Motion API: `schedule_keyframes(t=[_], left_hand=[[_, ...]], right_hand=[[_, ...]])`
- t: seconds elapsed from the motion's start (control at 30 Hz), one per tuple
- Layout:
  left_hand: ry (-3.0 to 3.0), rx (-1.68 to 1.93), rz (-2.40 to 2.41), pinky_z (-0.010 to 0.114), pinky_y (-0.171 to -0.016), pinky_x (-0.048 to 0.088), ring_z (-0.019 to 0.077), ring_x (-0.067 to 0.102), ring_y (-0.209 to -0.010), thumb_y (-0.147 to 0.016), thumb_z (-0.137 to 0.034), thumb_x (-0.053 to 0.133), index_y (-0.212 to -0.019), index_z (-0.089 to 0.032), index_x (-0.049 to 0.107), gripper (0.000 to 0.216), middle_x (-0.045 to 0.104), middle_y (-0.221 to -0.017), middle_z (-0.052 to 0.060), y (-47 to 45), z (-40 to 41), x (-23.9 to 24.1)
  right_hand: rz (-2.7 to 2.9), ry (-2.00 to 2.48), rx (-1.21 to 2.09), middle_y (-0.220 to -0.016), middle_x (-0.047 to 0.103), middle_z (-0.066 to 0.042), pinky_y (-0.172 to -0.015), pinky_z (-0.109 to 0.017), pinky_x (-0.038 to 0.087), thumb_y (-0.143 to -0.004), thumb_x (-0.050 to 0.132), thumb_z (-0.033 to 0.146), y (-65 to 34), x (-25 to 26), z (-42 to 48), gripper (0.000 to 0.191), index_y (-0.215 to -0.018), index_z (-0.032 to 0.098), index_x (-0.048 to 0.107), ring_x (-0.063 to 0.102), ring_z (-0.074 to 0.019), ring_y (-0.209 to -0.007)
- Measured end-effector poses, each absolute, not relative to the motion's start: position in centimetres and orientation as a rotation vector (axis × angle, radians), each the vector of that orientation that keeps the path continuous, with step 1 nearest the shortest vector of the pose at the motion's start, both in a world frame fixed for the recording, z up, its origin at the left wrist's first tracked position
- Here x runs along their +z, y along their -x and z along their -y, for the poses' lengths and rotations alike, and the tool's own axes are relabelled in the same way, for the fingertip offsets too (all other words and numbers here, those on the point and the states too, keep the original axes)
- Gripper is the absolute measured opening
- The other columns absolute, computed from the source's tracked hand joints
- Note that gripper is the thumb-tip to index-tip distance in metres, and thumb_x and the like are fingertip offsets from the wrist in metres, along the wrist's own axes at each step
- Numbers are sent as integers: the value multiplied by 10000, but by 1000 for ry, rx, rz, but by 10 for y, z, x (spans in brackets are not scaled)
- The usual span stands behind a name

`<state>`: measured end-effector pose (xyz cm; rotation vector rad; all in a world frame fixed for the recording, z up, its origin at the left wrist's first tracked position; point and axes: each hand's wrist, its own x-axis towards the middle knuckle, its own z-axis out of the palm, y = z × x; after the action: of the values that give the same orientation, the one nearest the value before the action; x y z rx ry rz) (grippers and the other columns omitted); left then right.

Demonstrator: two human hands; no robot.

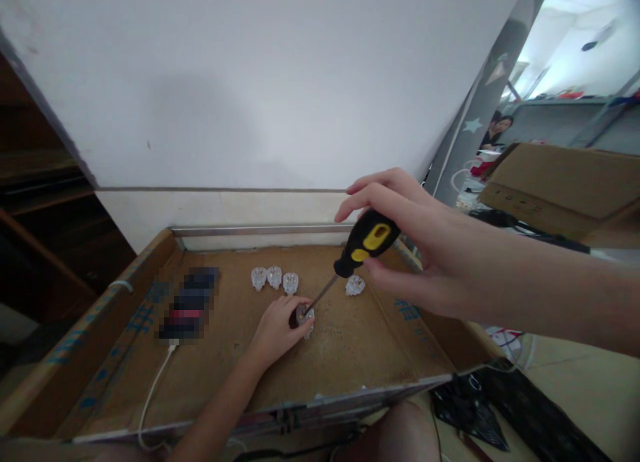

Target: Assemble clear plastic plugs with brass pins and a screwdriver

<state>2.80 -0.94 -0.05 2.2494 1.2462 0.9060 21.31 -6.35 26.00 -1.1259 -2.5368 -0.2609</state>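
Note:
My right hand (400,229) grips a screwdriver (371,241) by its black and yellow handle, and the shaft slants down to the left. Its tip meets a small clear plastic plug-like piece (307,315), which the fingers of my left hand (283,325) pinch against the cardboard surface. What lies under those fingers is partly hidden. Behind my left hand stand similar clear pieces with metal prongs: one at the far left (259,278), one beside it (274,276) and one nearer (291,283). Another clear piece (355,286) lies to the right, below the screwdriver handle.
A blurred-out phone (189,303) with a white cable (156,389) lies on the left. Raised cardboard edges (100,322) border the work surface, with a white wall (280,102) behind. At right are a cardboard box (565,189), a black bag (467,409) and a person farther off.

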Motion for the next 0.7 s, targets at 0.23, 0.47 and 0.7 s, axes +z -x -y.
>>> schedule_keyframes(t=[0.23, 0.47, 0.7], left_hand=[[-2245, 920, -1245, 348, -797, 454, 209, 587, -884, -818, -321, 561, -1040, -212, 588, 249, 653, -964, 48, -27, 10, -1], [-2248, 926, -1241, 349, -795, 460, 208, 590, -874, -817, -325, 562, -1046, -213, 584, 255, 652, -956, 49, -27, 10, -2], [-2261, 930, -1248, 348, -808, 459, 209, 591, -896, -813, -317, 569, -1047, -215, 586, 256, 650, -969, 45, -27, 10, -2]], right_hand=[[2564, 1082, -244, -1083, 501, -85, -668, -282, 467, -820, 517, 219, -213, 259, 64, 284, -1103, 200, 498, 552, -142, -754], [2570, 1113, -263, -1096, 494, -80, -653, -271, 467, -818, 526, 210, -215, 259, 66, 300, -1118, 226, 529, 539, -111, -668], [2567, 1089, -203, -1108, 501, -87, -689, -281, 472, -843, 493, 209, -216, 259, 67, 271, -1110, 225, 540, 556, -135, -735]])
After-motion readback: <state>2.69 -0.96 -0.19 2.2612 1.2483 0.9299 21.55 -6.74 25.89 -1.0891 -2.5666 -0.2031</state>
